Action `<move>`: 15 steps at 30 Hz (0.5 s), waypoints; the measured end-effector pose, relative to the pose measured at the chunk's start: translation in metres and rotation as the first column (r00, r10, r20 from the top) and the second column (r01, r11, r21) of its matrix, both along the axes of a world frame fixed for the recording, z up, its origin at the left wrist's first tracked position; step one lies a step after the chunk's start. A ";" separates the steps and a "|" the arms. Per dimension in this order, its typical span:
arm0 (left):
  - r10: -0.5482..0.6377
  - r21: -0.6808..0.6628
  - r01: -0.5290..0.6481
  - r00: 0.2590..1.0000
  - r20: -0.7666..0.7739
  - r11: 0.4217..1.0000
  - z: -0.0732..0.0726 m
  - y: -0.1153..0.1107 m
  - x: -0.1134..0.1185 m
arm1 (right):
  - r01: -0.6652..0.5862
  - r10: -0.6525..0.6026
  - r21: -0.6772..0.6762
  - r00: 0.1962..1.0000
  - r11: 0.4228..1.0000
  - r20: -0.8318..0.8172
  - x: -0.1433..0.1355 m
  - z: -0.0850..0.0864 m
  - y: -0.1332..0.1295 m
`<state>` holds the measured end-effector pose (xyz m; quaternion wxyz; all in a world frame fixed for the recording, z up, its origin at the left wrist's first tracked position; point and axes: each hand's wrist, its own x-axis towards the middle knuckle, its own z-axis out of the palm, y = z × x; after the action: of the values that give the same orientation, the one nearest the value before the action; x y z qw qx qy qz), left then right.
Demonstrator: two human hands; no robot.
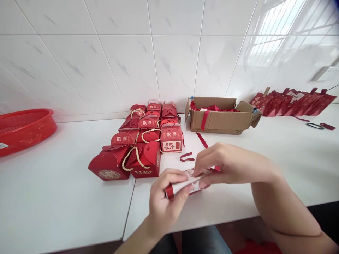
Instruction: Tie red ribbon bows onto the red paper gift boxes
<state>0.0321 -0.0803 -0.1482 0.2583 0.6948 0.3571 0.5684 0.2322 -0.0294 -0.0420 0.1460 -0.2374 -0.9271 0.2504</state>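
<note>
Between my hands, over the front part of the table, is a red and white paper gift box (196, 186), partly covered by my fingers. My left hand (165, 197) grips its left end, thumb on the near side and fingers on the far side. The fingers of my right hand (214, 164) pinch the upper edge of the box toward its right end. Just beyond my hands lies a short curled red ribbon (186, 157). Whether the box is fully folded is hidden by my fingers.
Several red gift boxes (143, 169), some with rope handles, stand left of centre. Behind my right hand sits a cardboard box (221, 121) of red ribbon. Red triangular boxes (293, 102) line the right wall, near a black ring (315, 126). A red plastic basin (29, 123) stands far left.
</note>
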 end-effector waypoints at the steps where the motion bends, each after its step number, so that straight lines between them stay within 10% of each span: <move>1: -0.010 0.043 0.010 1.000 -0.001 0.999 -0.003 -0.005 0.001 | 0.007 -0.007 -0.003 0.998 1.000 -0.064 0.005 -0.001 0.002; 7: -0.022 0.171 0.030 0.998 -0.050 0.985 -0.010 -0.017 0.003 | 0.533 -0.533 0.000 0.845 0.846 -0.045 0.015 -0.032 0.053; 15: 0.028 0.127 -0.025 0.999 -0.025 0.992 -0.007 -0.015 0.005 | 0.705 -0.659 0.050 0.633 0.707 0.407 -0.036 -0.095 0.102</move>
<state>0.0368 -0.0951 -0.1553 0.2013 0.7124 0.3329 0.5841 0.1960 0.0729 -0.1368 0.0258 -0.6235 -0.7614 0.1755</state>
